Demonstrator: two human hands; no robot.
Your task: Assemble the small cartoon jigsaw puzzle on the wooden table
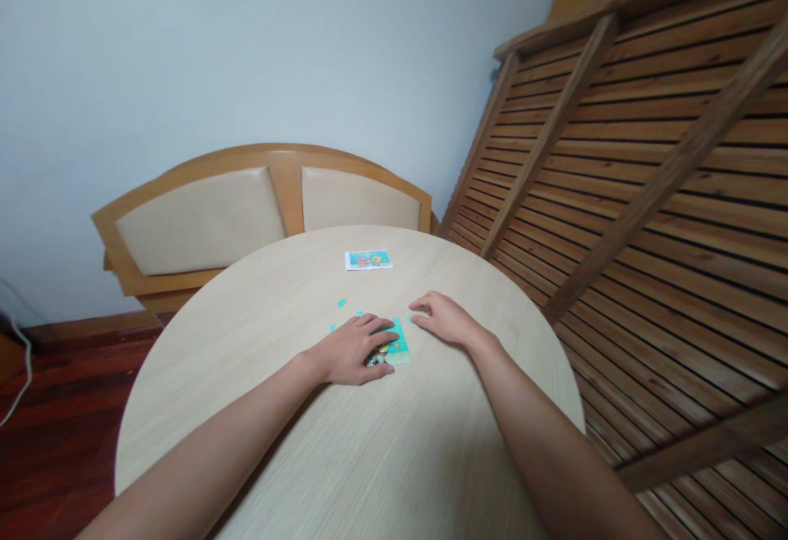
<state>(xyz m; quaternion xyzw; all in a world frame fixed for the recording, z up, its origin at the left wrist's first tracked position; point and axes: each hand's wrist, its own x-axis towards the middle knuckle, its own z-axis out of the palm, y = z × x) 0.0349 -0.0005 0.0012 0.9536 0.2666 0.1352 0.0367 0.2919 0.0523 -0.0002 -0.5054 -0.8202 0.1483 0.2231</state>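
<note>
A small teal jigsaw puzzle (pixel 399 346) lies on the round pale wooden table (pixel 345 441). My left hand (pixel 354 350) rests flat on the puzzle, fingers stretched out over it and covering most of it. My right hand (pixel 444 318) lies just right of the puzzle, fingers together with the tips touching the table beside a tiny teal piece (pixel 410 319). Whether those fingers pinch a piece is not visible. Two loose teal pieces (pixel 342 303) lie just beyond my left hand.
A teal and white picture card (pixel 368 259) lies farther back on the table. Behind the table stands a wooden headboard with beige padded panels (pixel 203 220). A slatted wooden bed frame (pixel 646 179) leans against the wall on the right. Dark red floor lies to the left.
</note>
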